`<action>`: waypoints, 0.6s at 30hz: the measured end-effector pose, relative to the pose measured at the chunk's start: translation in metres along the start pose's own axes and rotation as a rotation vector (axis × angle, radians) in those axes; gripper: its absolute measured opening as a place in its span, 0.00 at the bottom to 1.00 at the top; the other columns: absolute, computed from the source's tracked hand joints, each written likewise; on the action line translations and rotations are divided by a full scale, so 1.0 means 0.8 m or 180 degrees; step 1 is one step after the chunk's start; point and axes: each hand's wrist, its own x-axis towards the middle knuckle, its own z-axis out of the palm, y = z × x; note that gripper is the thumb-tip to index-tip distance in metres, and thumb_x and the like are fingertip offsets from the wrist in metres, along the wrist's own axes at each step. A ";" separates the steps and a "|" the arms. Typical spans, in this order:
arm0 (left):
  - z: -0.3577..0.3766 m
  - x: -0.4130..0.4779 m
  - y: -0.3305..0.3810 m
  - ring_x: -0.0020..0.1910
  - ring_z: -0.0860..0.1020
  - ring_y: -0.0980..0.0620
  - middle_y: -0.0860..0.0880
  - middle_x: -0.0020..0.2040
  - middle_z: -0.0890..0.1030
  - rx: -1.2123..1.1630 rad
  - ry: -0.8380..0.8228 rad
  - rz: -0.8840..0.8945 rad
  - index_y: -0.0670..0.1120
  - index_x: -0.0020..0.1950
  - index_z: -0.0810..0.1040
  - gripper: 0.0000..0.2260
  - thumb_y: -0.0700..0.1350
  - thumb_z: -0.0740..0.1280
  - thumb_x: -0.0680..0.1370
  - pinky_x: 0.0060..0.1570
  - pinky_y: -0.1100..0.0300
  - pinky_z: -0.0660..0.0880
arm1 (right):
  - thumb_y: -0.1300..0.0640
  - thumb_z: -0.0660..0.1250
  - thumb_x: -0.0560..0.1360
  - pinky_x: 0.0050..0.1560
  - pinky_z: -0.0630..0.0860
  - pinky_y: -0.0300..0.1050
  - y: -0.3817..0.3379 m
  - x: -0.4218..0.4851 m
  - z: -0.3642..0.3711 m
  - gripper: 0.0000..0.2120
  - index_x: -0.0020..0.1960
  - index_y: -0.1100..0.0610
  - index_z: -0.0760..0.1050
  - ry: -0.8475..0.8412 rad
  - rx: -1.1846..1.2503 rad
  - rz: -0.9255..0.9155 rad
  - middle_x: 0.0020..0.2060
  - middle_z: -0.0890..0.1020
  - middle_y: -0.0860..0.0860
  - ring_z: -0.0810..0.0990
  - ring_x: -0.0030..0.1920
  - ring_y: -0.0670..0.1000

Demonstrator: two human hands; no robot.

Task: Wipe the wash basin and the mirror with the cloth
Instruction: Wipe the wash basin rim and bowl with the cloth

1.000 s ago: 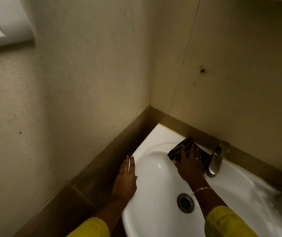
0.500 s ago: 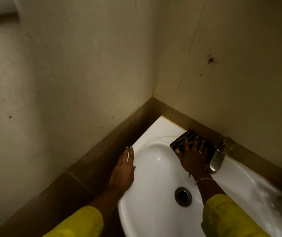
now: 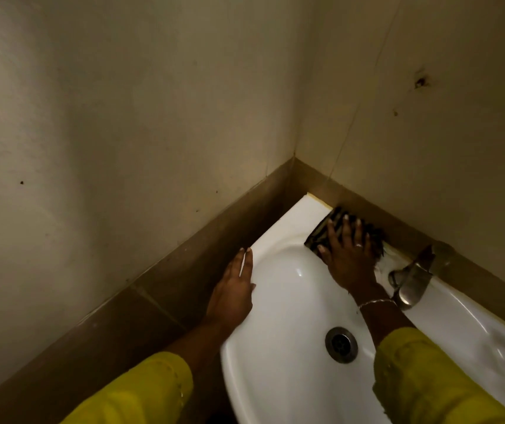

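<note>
A white wash basin [image 3: 285, 304] fills the lower right, set into the corner of two walls. A dark striped cloth [image 3: 321, 232] lies on the basin's back ledge, close to the corner. My right hand [image 3: 347, 255] presses flat on the cloth with its fingers spread and straight. My left hand [image 3: 233, 289] rests flat on the basin's left rim, fingers straight and pointing toward the corner. No mirror is in view.
A metal tap [image 3: 412, 278] juts over the bowl just right of my right hand. The drain [image 3: 341, 344] sits in the bowl's bottom. A brown tile band [image 3: 165, 289] runs along both walls beside the basin.
My right hand has pushed the cloth from the bowl's inner edge up onto the back ledge, toward the corner. The left hand has stayed on the rim. The view has tilted down.
</note>
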 end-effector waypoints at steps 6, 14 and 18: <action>-0.002 0.001 0.002 0.74 0.52 0.47 0.46 0.77 0.48 -0.0065 -0.0010 0.0013 0.46 0.75 0.42 0.30 0.43 0.57 0.79 0.69 0.59 0.57 | 0.43 0.35 0.79 0.48 0.74 0.67 -0.025 0.041 -0.005 0.30 0.64 0.58 0.67 -0.0271 -0.0287 -0.0440 0.59 0.77 0.65 0.76 0.58 0.69; -0.004 0.000 0.003 0.74 0.53 0.46 0.46 0.77 0.49 -0.0135 -0.0058 -0.0051 0.47 0.75 0.43 0.31 0.43 0.59 0.79 0.69 0.55 0.59 | 0.45 0.49 0.80 0.72 0.46 0.59 -0.047 0.070 -0.014 0.27 0.75 0.49 0.45 -0.0221 0.0023 -0.0599 0.76 0.45 0.54 0.41 0.75 0.56; -0.003 0.000 0.003 0.74 0.53 0.45 0.45 0.77 0.49 -0.0113 -0.0036 -0.0046 0.46 0.75 0.43 0.31 0.43 0.59 0.79 0.69 0.56 0.58 | 0.46 0.50 0.80 0.72 0.44 0.59 -0.069 0.067 -0.011 0.26 0.75 0.48 0.47 -0.0297 0.0022 -0.0748 0.76 0.46 0.54 0.42 0.76 0.56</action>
